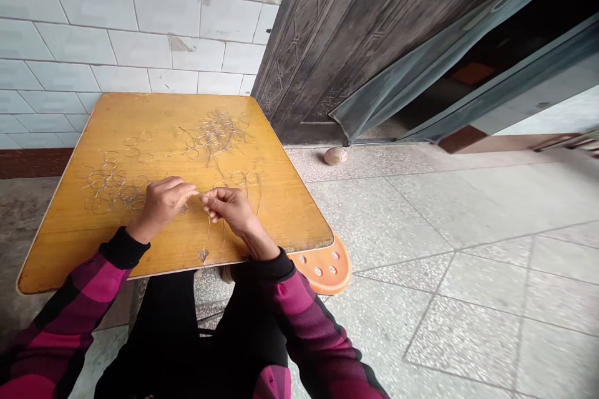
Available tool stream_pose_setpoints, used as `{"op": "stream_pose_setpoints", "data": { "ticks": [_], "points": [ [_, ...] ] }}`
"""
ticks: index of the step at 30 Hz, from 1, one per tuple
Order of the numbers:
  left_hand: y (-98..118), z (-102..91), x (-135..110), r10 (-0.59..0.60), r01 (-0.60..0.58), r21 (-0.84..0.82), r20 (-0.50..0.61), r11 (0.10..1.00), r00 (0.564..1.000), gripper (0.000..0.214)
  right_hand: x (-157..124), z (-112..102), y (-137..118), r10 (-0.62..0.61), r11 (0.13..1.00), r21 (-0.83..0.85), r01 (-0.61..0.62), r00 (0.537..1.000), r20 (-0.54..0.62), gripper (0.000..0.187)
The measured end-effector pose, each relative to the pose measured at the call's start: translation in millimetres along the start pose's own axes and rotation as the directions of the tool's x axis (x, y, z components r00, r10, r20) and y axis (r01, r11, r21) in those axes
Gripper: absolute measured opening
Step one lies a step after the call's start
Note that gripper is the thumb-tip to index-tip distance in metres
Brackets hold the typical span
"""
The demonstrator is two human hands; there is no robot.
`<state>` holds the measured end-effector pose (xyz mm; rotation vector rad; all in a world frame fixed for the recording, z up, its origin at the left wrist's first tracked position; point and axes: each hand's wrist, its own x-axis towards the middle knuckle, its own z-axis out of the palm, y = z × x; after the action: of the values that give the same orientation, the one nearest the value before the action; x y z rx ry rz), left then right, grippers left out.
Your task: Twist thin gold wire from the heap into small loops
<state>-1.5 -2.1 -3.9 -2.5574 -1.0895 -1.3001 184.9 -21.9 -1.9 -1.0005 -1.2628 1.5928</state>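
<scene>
LEFT HAND: The left hand point(161, 204) is hovering above the middle of the table point(60, 249), and its curled fingers point(185, 190) are reaching just beside the right hand. I cannot tell if it is grasping a wire or is only relaxed.

RIGHT HAND: The right hand point(229, 209) is closing, and its thumb and fingers are pinching a thin wire point(208, 224). This wire is hanging down toward the near edge of the table.

WIRE ON TABLE: Many thin wire rings are lying on the table. A tangle point(215, 134) is sitting near the far edge, some rings point(110, 187) are spreading by the left hand, a few rings point(133, 146) are lying near the far left part, and other rings point(246, 181) are lying just beyond the right hand.

TABLE: The yellow wooden top is showing a chip point(203, 254) at its near edge.

AROUND: An orange stool point(322, 268) is standing under the near right corner. A tiled wall point(93, 25) is rising behind the far edge, a dark door point(327, 43) is standing beyond the far right corner, and a small ball point(335, 156) is lying on the floor point(397, 324) near that door.
</scene>
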Motion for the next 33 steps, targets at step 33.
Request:
{"op": "stream_pose_setpoints", "data": {
  "ticks": [33],
  "points": [
    [7.3, 4.5, -4.3, -0.194, 0.194, 0.096, -0.005, 0.976, 0.981, 0.023, 8.6, 16.7, 11.6, -0.129, 0.989, -0.091, 0.116, 0.979, -0.160, 0.032]
  ]
}}
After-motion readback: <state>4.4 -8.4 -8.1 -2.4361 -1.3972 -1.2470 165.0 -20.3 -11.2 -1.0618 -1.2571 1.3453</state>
